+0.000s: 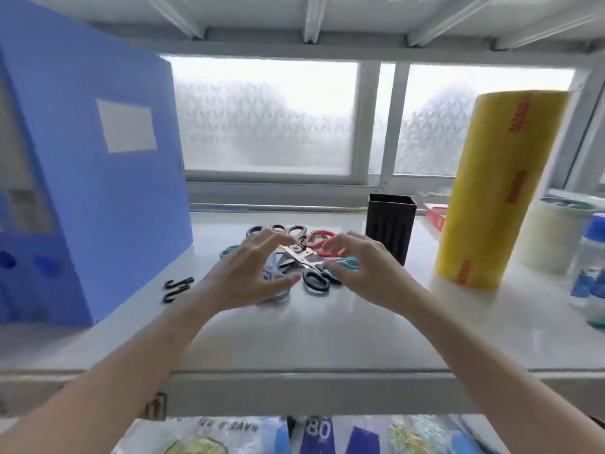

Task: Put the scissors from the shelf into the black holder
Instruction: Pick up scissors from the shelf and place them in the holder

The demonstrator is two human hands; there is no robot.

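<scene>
A pile of several scissors (pixel 302 257) with black, red, teal and blue handles lies in the middle of the white shelf (pixel 311 335). The black holder (pixel 391 226), a ribbed square box, stands upright just right of and behind the pile. My left hand (pixel 248 273) hovers over the pile's left side with fingers curved and apart, covering blue-handled scissors. Over the pile's right side my right hand (pixel 363 270) is held the same way, fingers spread. Neither hand grips anything that I can see.
A tall blue file box (pixel 98 178) stands at the left, with two black hooks (pixel 176 288) beside it. A yellow roll of film (pixel 501 188) stands at the right, then a white tub (pixel 550 237) and blue-capped bottles (pixel 592 267). Frosted windows are behind.
</scene>
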